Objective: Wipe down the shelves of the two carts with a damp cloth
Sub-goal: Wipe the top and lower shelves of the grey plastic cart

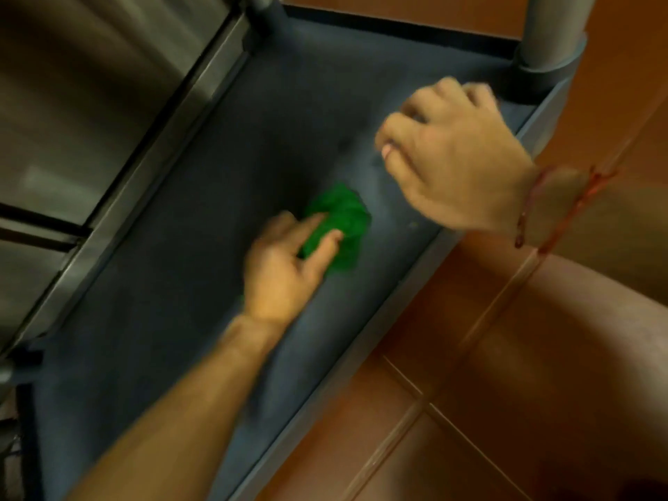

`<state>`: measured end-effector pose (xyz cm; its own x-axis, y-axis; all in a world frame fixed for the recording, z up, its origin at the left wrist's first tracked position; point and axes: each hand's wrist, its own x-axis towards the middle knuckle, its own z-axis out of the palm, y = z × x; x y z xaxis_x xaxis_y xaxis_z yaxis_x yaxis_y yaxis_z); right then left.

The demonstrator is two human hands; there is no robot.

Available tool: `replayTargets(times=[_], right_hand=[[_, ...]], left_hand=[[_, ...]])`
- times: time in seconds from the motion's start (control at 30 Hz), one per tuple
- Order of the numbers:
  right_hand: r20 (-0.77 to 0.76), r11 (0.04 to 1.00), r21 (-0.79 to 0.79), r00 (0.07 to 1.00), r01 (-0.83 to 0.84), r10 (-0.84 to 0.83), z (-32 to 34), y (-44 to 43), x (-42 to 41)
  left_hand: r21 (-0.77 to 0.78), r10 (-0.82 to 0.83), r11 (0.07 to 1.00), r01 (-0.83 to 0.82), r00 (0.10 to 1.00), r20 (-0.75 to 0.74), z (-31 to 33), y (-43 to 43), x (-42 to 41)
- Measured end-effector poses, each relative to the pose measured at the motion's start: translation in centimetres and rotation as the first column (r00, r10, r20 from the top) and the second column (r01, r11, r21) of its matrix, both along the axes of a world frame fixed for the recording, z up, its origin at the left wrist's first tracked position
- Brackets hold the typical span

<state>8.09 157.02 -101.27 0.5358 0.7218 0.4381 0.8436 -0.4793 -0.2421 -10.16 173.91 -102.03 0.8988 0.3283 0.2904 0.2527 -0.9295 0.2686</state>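
Note:
A bunched green cloth (343,222) lies on the dark grey shelf (173,283) of a cart, near its right rim. My left hand (285,262) lies over the near side of the cloth with its fingers extended on it. My right hand (452,153) hovers over the shelf's far right corner, fingers loosely curled and holding nothing, with a red thread around its wrist. The picture is motion-blurred.
A grey cart post (556,27) rises at the shelf's far right corner. Stainless steel cabinet fronts (90,103) stand close along the shelf's left side. Reddish-brown floor tiles (415,410) lie to the right of the cart.

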Motion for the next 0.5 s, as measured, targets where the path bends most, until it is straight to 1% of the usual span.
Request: replayTargets(times=[0.07, 0.13, 0.23, 0.3, 0.37, 0.4, 0.43, 0.5], right_hand=[[0.017, 0.996, -0.038, 0.997, 0.075, -0.074, -0.6, -0.4, 1.7], [0.025, 0.992, -0.075, 0.995, 0.099, -0.097, -1.2, -0.5, 2.0], [0.032, 0.990, -0.079, 0.993, 0.116, -0.114, -1.4, -0.1, 1.7], [0.036, 0.989, -0.066, 0.991, 0.133, -0.131, -1.3, 0.1, 1.8], [0.038, 0.989, -0.050, 0.989, 0.142, -0.141, -1.4, 0.0, 1.8], [0.036, 0.988, -0.042, 0.988, 0.148, -0.147, -1.4, 0.0, 1.7], [0.037, 0.988, -0.036, 0.988, 0.153, -0.152, -1.4, 0.0, 1.7], [0.035, 0.988, -0.027, 0.988, 0.152, -0.151, -1.3, 0.0, 1.7]], left_hand=[[-0.003, 0.161, 0.987, -0.161, 0.987, -0.016, 0.0, 2.8, 1.8], [0.010, 0.312, 0.950, -0.312, 0.950, 0.023, 0.0, 5.4, 3.1], [-0.035, 0.402, 0.916, -0.400, 0.914, 0.051, 0.0, 6.9, 4.0], [-0.098, 0.423, 0.903, -0.419, 0.906, 0.021, 0.2, 6.1, 4.2], [-0.145, 0.391, 0.909, -0.390, 0.920, -0.018, 0.3, 3.5, 4.1], [-0.150, 0.328, 0.933, -0.327, 0.945, -0.020, 0.5, 1.9, 3.8], [-0.145, 0.232, 0.962, -0.231, 0.973, -0.005, 0.6, 0.1, 3.4], [-0.113, 0.063, 0.992, -0.060, 0.998, 0.018, 0.7, -3.1, 2.8]])
